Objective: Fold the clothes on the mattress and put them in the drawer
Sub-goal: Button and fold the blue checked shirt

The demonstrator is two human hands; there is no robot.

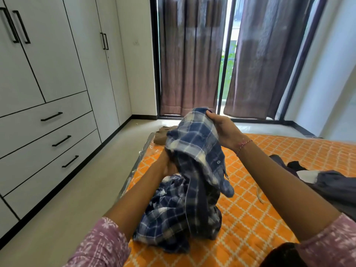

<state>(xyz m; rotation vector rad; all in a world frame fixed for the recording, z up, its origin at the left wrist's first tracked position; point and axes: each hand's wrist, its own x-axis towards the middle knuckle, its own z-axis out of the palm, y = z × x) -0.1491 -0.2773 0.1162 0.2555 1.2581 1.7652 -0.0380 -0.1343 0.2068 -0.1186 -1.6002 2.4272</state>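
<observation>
A blue and white checked shirt hangs crumpled above the orange patterned mattress, its lower part heaped on the cover. My right hand grips the shirt's upper edge, held high. My left hand is lower, mostly hidden in the cloth and holding it from the left side. A brown garment lies folded at the mattress's far left corner. Dark grey and black clothes lie in a loose pile at the right. The white wardrobe's drawers at the left are all closed.
A strip of pale floor runs between the mattress and the wardrobe. Brown curtains hang over a glass door behind the mattress. Clear plastic wrap sticks out along the mattress's left edge.
</observation>
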